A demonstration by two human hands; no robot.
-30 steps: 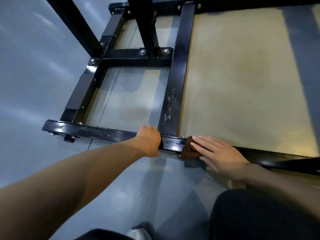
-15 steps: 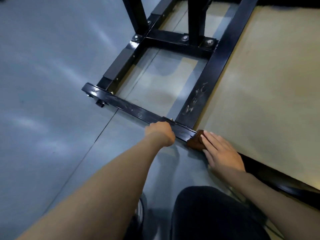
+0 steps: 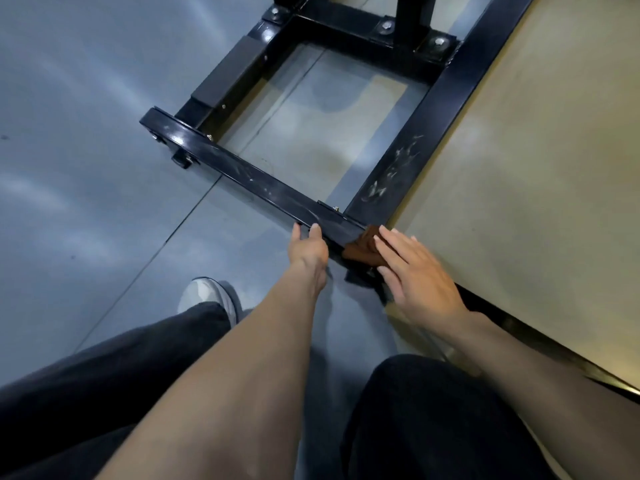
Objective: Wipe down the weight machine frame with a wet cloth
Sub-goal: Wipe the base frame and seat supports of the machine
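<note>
The black steel frame of the weight machine lies low on the floor, and its front bar runs from upper left to lower right. My left hand holds the near edge of that bar, just left of the joint with a scuffed side rail. Next to it, my right hand lies flat with straight fingers and presses a brown cloth onto the bar at the joint. Most of the cloth is hidden under the palm.
Grey glossy floor spreads to the left and a tan mat lies right of the side rail. Bolted uprights rise from the frame at the top. My dark-trousered legs and a white shoe are near the bottom.
The view has swung right and closer, so the frame sits more diagonal. My right hand stays flat on the cloth at the joint. My left hand's fingers show more on the bar's near edge.
</note>
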